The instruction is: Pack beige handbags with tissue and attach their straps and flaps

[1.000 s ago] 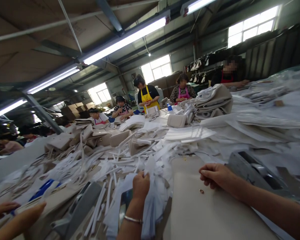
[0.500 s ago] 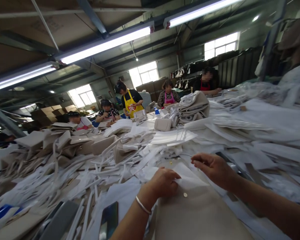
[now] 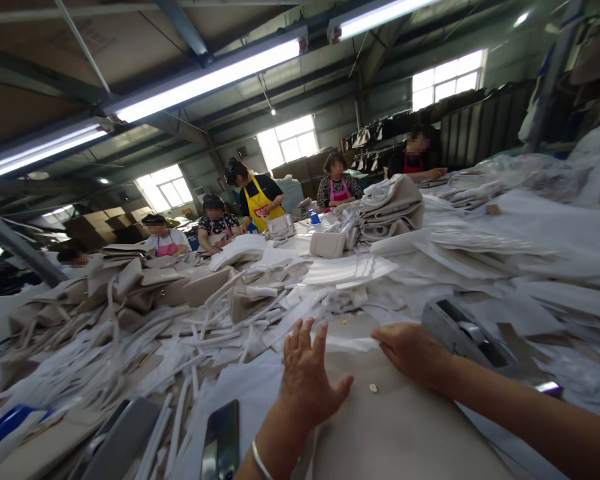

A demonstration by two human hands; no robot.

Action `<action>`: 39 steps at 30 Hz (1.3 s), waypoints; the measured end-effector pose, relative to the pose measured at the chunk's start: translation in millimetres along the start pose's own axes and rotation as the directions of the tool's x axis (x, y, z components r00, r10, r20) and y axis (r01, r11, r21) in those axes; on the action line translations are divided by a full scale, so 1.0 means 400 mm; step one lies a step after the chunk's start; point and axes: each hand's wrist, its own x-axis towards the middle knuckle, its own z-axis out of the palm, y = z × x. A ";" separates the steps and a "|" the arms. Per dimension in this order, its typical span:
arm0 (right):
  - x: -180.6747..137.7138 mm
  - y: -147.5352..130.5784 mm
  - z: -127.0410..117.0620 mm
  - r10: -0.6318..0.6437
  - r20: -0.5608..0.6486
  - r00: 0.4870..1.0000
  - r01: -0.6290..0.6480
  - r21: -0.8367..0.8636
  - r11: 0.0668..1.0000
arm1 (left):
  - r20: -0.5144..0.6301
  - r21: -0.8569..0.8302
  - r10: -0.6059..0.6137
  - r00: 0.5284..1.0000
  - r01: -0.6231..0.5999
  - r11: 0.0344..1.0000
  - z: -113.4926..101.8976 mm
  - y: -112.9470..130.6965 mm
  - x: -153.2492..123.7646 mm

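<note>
A flat beige leather-like piece [image 3: 400,433] lies in front of me, with a small gold-coloured metal fitting [image 3: 373,388] on its face. Over its far edge shows a strip of thin white sheet [image 3: 353,343]. My left hand [image 3: 313,380] is open, fingers spread, at the left side of the piece, and holds nothing. At the far right edge, the closed fingers of my right hand [image 3: 417,353] pinch the rim of the beige piece; whether the white sheet is in the pinch too is hidden. Another small gold bit [image 3: 345,321] lies just beyond.
A grey tape dispenser [image 3: 473,333] stands right of my right hand, a second grey dispenser [image 3: 115,440] at lower left. A phone [image 3: 221,437] lies left of my left wrist. White scraps [image 3: 220,347] and beige pieces [image 3: 190,290] cover the table. Several people work across it.
My left hand has opened and lifted its fingers away from the white sheet. My right hand has come down onto the far edge. The sheet no longer covers the top of the beige piece.
</note>
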 end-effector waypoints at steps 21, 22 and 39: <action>-0.056 0.057 -0.051 -0.527 -0.311 0.791 0.408 -0.375 0.833 | -0.079 0.043 0.294 0.952 -0.292 0.956 -0.017 -0.048 0.011; -0.074 0.058 -0.042 -0.515 -0.283 0.809 0.414 -0.346 0.842 | -0.044 0.019 0.319 0.947 -0.319 0.948 -0.010 -0.048 -0.001; 0.051 -0.093 -0.085 -0.270 0.404 0.874 0.165 0.276 0.947 | 0.291 0.015 0.477 0.830 -0.502 0.865 0.020 -0.034 -0.028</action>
